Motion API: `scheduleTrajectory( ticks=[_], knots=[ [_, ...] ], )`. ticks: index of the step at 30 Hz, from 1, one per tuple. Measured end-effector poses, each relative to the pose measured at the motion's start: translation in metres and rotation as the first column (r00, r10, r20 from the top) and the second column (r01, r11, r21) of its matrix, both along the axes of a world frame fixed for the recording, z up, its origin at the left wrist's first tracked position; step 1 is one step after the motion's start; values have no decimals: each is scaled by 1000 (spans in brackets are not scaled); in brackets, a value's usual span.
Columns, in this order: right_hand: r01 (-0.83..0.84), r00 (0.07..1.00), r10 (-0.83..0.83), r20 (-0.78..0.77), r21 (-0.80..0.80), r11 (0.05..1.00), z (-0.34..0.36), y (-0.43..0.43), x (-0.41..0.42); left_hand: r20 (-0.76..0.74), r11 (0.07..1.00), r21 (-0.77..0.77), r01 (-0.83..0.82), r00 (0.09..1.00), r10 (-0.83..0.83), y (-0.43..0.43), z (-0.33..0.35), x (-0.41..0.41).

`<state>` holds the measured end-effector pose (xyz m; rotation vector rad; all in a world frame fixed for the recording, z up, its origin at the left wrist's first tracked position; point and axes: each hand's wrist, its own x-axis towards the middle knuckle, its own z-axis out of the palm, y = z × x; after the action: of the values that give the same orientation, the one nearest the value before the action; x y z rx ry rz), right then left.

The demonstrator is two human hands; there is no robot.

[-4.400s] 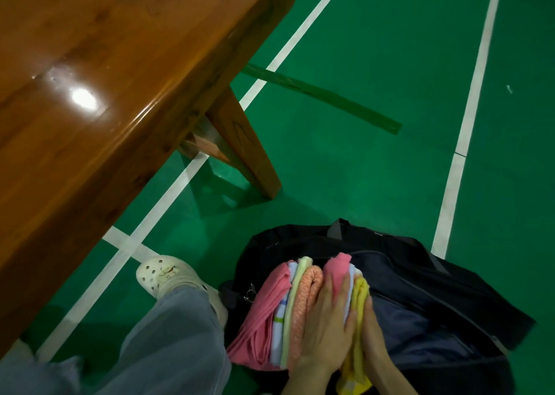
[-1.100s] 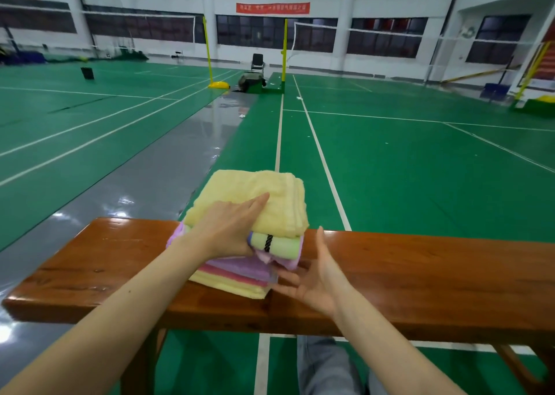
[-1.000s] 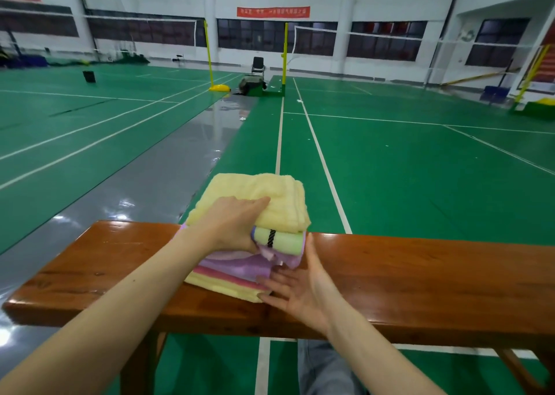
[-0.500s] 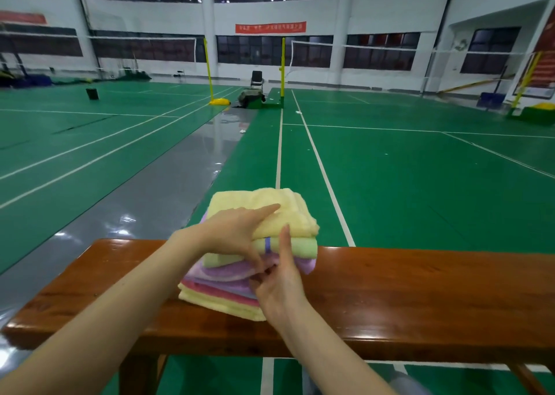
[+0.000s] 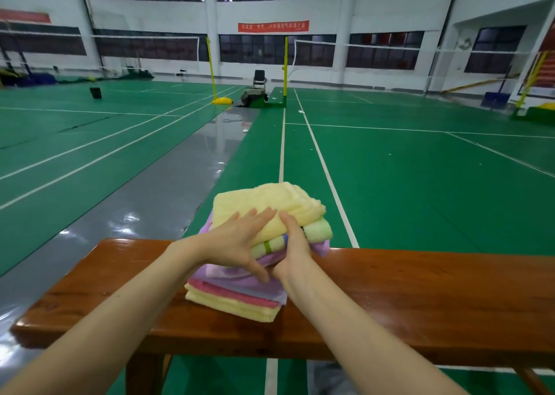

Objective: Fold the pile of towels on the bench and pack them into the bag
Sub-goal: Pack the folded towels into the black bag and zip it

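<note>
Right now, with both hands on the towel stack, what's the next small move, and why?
Probably lift the upper towels straight up off the rest. The left hand lies on the top yellow towel with its thumb down at the purple layer, the right hand pinches the front edge beside it, and the pink towel and bottom yellow towel lie below on the bench.

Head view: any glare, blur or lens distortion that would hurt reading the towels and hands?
Head view: white glare patches on the grey floor strip, milder sheen at the left end of the bench. Head view: wide-angle lens bends pillars and court lines towards the edges. Head view: towel stack, left hand and right hand evenly lit and sharp, no motion blur.
</note>
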<state>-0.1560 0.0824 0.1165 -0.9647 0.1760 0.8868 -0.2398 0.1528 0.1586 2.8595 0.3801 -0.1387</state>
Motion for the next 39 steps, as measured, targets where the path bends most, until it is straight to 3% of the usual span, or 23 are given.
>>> scheduleTrajectory(
  ticks=[3, 5, 7, 11, 14, 16, 19, 22, 24, 30, 34, 39],
  knots=[
    [-19, 999, 17, 33, 70, 997, 19, -2, 12, 118, 976, -210, -49, 990, 75, 2, 18, 0],
    [-66, 992, 49, 118, 143, 988, 33, -3, 21, 251, 867, -496, -43, 949, 190, 3, 37, 3],
    [-101, 980, 65, 188, 191, 976, 50, -5, 28, 339, 776, -630, -34, 887, 314, 8, 47, 13],
    [-195, 912, 131, 389, 131, 972, 81, -15, 37, 481, 736, -677, 17, 767, 425, 11, 40, 42],
    [-248, 840, 180, 513, 68, 966, 107, -39, 48, 611, 772, -629, 96, 674, 415, 5, 45, 72],
    [-252, 776, 196, 599, 11, 968, 125, -64, 62, 631, 747, -649, 141, 648, 427, -8, 56, 94],
    [-168, 681, 196, 705, -111, 980, 145, -113, 85, 641, 709, -668, 225, 658, 396, -48, 60, 134],
    [-43, 683, 108, 722, -108, 993, 153, -175, 111, 698, 665, -651, 366, 632, 337, -115, 57, 177],
    [41, 678, 74, 732, -138, 990, 154, -221, 126, 701, 601, -669, 436, 640, 316, -164, 53, 209],
    [380, 728, -123, 674, -247, 892, 125, -382, 155, 602, 366, -769, 524, 786, 139, -343, 13, 270],
    [536, 763, -295, 575, -307, 786, 73, -495, 149, 434, 214, -873, 438, 898, -70, -464, -46, 274],
    [628, 778, -495, 387, -449, 636, -9, -608, 114, 212, 115, -959, 258, 927, -310, -584, -137, 238]
  ],
)
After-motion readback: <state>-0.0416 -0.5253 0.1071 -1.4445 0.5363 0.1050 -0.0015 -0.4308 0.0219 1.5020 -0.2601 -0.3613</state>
